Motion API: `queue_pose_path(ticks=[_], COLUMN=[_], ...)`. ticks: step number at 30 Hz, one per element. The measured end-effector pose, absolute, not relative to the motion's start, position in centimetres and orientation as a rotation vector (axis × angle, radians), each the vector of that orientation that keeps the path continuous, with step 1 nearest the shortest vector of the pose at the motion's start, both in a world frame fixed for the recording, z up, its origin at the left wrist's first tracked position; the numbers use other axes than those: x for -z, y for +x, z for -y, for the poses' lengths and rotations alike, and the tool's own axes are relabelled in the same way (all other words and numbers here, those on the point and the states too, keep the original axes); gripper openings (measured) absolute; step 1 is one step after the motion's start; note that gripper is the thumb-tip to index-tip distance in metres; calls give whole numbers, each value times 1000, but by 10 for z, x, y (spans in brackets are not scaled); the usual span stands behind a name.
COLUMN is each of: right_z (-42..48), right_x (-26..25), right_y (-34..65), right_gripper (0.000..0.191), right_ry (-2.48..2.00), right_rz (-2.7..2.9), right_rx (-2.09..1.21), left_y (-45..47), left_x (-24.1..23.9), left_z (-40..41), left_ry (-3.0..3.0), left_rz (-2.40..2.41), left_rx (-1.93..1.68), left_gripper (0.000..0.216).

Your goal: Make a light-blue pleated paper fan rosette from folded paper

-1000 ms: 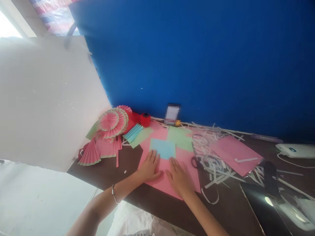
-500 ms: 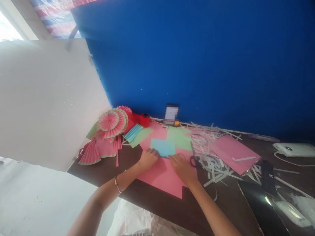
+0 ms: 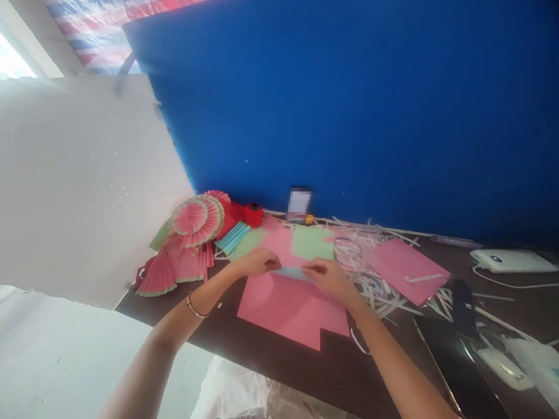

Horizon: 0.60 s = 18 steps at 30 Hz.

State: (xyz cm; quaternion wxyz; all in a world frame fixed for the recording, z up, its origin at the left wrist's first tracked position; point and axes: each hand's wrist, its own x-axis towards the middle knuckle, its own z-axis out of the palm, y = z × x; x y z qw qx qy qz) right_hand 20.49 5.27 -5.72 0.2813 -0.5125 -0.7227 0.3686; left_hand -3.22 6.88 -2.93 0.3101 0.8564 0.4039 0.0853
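Between my two hands a sheet of light blue paper [image 3: 290, 272] is held by its ends; only a narrow strip of it shows from here. My left hand [image 3: 261, 261] pinches the left end, and my right hand [image 3: 322, 272] grips the right end with bent fingers. Under them lies pink paper [image 3: 283, 311], spread on the dark table. Just beyond the hands are pieces of light green paper [image 3: 312, 240]. A pleated blue paper [image 3: 233, 237] rests behind my left hand.
Pink and green pleated fans [image 3: 192, 221] pile up at the left, beside a red tape roll [image 3: 254, 215]. White paper strips [image 3: 379, 291] and a pink packet [image 3: 408, 270] lie at the right. A white device [image 3: 510, 261] and a black tablet-like slab [image 3: 454, 366] are farther right.
Both hands have lifted the blue paper, which lay flat before and now shows as a narrow strip. The hands have shifted slightly away from me. The whole view has moved a little.
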Motion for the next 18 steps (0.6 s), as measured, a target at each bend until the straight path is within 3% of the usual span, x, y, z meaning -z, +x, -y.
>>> queue_pose_path(ticks=[6, 18], right_z=[-49, -34], right_x=[42, 29], right_y=[202, 196], right_gripper=[24, 24], right_ry=[-1341, -1446], right_rz=[1909, 1729], right_rx=[-1008, -953], left_y=[-25, -24], left_x=[23, 31], left_z=[-66, -58], left_ry=[2104, 1969], left_rz=[-919, -951], left_rx=[-351, -508], left_gripper=[35, 29])
